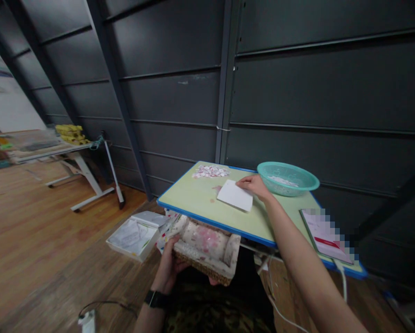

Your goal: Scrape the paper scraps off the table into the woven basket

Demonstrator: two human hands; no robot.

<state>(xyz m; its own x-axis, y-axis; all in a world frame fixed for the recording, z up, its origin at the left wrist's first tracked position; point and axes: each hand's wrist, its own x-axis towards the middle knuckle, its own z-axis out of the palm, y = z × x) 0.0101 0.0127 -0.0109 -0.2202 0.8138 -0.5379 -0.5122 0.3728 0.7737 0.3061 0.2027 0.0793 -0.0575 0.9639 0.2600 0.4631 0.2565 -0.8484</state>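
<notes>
White card (pixel 234 196) pinched in right hand (pixel 251 184), wicker basket (pixel 204 266) gripped in left hand (pixel 171 259), tablet screen (pixel 318 231) too blurred to read

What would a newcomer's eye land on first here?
Probably the teal bowl on the far side of the table, bright against the dark wall. Next, the white card in the right hand's grip, left of the bowl, then the lined basket in the left hand's grip, at the table's near edge.

White card (pixel 234 197) in right fingers (pixel 244 183)
</notes>
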